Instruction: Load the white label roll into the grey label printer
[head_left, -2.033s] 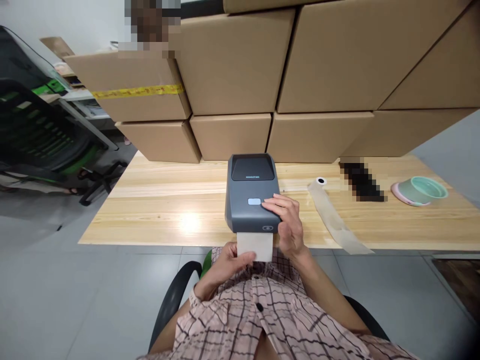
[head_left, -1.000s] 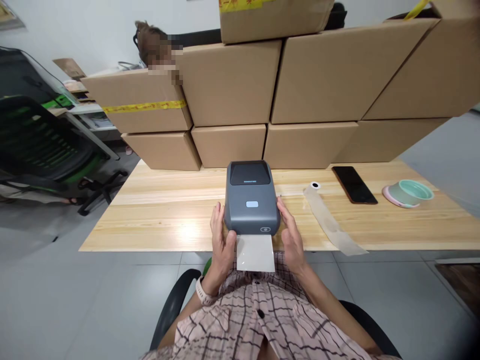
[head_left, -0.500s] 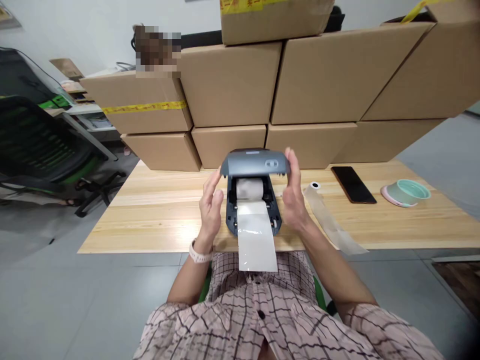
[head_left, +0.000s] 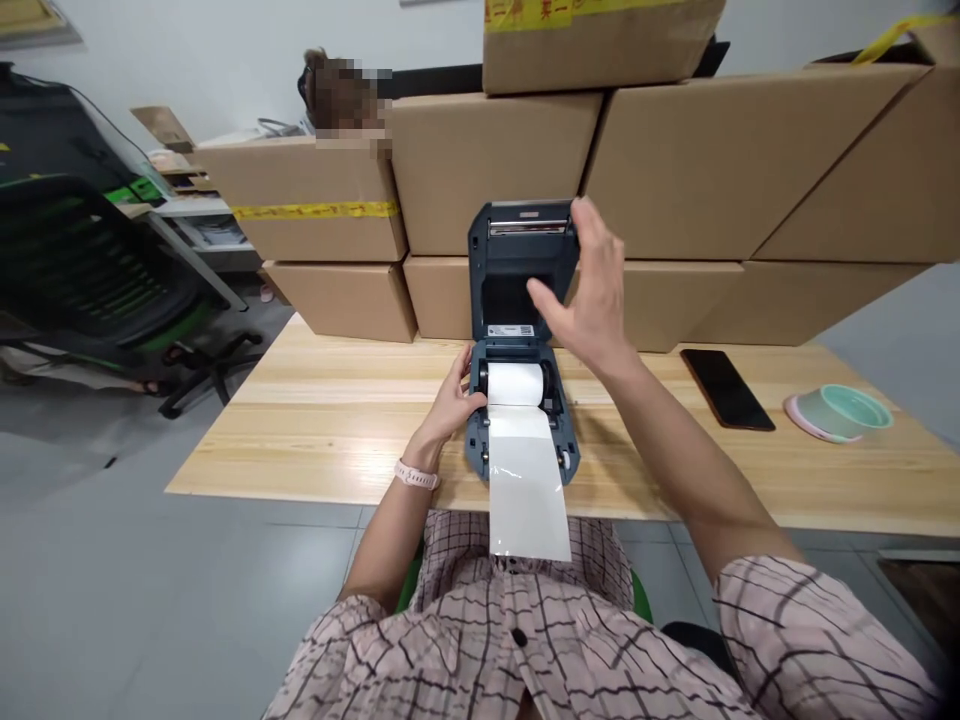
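So we had the printer (head_left: 478,452) sitting near the front edge of the desk (head_left: 315,420), roughly in the middle, with its lid (head_left: 507,252) flipped up and tilted back toward the cartons (head_left: 495,170) stacked along the far side. Inside the base sat a white paper roll (head_left: 515,384), and a wide paper strip (head_left: 529,490) ran off it toward us, over the front of the machine and out past the desk edge. A white sticker (head_left: 511,331) showed inside the lid, down near the hinge, too small for us to read.

Our left grip (head_left: 448,405) was wrapped on the left side of the printer base, thumb hooked over the rim next to the roll, fingers along the outer wall. We had a pale wristband (head_left: 417,475) on that side, fwiw. Our right grip (head_left: 596,295) was spread wide at the lid's upper right corner: fingertips against the edge, thumb stretched across in front of the inner face. Couldn't tell if that thumb touched anything.

Over to the right, a dark phone (head_left: 727,388) lay flat on the desk, and near it a teal bowl (head_left: 825,408) stood on a pinkish base (head_left: 806,424). Behind the cartons on the left we could see part of another person (head_left: 324,80), plus a black office chair (head_left: 82,260) off to the left.
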